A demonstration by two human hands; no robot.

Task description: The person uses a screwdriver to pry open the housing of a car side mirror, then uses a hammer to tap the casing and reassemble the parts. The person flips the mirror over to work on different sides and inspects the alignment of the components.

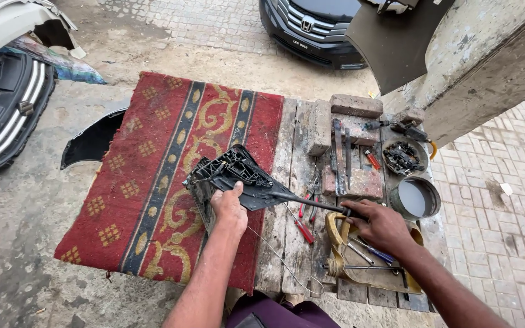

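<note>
The left hand [229,209] is clamping down on a black plastic car part [238,176], thumb pressed over its near edge, and the part is sitting tilted on the red patterned carpet [153,182] that drapes the left half of the wooden workbench [287,243]. Over on the other side, the right hand [381,225] is closed around the handle of a long dark tool [311,202], and the shaft is running left with its tip meeting the right-hand edge of the plastic part. Both hands are gripping firmly, nothing loose here. Just below the shaft, red-handled pliers [305,222] are lying on the bare planks, and a thin wire [281,261] is trailing toward the front edge of the bench. Beneath the right hand a worn tan pouch [366,267] is holding a few slim tools, including a blue-handled screwdriver [375,252]. Farther back, bricks [353,106] are stacked beside flat metal files, a round bowl of small dark hardware [403,157] is sitting near a tin of grey liquid [414,197]. On the ground, a loose black bumper piece [92,140] is lying just left of the carpet, a detached front grille [7,115] is resting at far left, and a dark parked car [311,27] is standing beyond the bench.
</note>
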